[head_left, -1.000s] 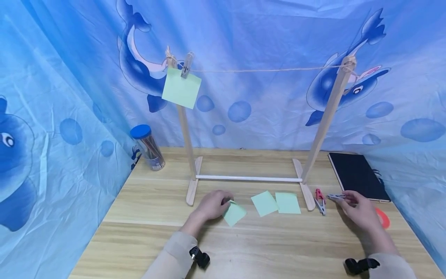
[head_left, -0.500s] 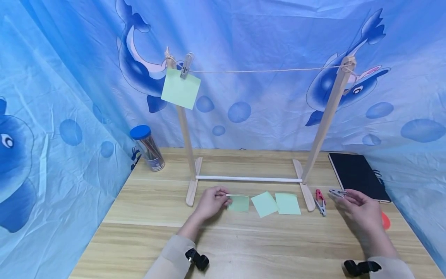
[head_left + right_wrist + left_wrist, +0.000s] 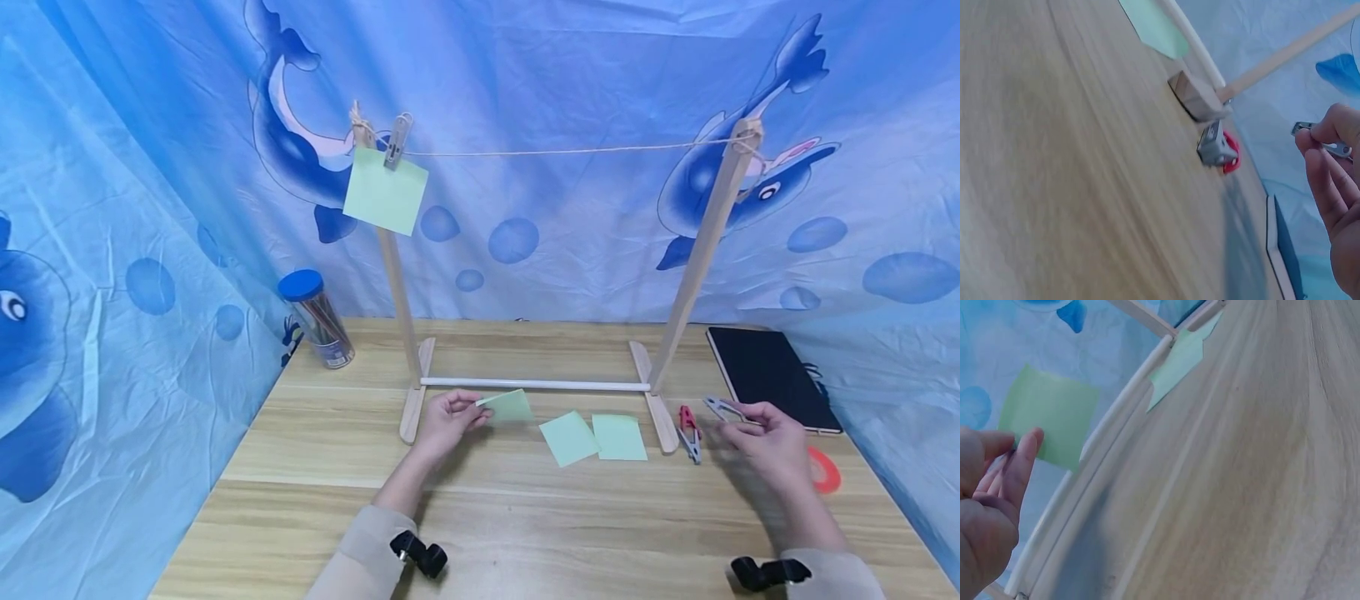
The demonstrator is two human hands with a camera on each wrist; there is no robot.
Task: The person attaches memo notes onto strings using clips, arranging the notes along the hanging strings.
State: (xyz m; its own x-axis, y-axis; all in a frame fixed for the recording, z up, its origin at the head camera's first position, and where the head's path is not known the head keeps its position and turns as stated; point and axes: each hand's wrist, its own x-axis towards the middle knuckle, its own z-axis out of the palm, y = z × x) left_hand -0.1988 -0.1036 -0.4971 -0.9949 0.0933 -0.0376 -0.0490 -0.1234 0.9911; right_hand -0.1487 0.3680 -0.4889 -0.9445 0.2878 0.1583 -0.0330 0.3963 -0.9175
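Observation:
My left hand [image 3: 446, 423] pinches a green sticky note [image 3: 512, 406] by its left edge, raised off the table; the left wrist view shows the note [image 3: 1054, 415] between thumb and fingers. At the right, my right hand [image 3: 776, 446] holds a grey clothespin [image 3: 722, 408] above the table, also seen as a grey clothespin [image 3: 1337, 149] in the right wrist view. Two more notes, a tilted one [image 3: 568, 438] and a straighter one [image 3: 619, 437], lie between the hands. Another note [image 3: 386, 192] hangs from the string [image 3: 555, 152] under a grey clothespin [image 3: 397, 142].
A wooden stand with a left post [image 3: 396, 283], a right post [image 3: 701, 250] and a white crossbar [image 3: 532, 385] spans the back. Red and grey clothespins [image 3: 689, 435] lie by its right foot. Around are a black notebook [image 3: 772, 375], a red ring [image 3: 827, 472] and a blue-lidded jar [image 3: 318, 321].
My left hand has lifted the sticky note from the table and moved it slightly away from me. My right hand has raised its clothespin a little.

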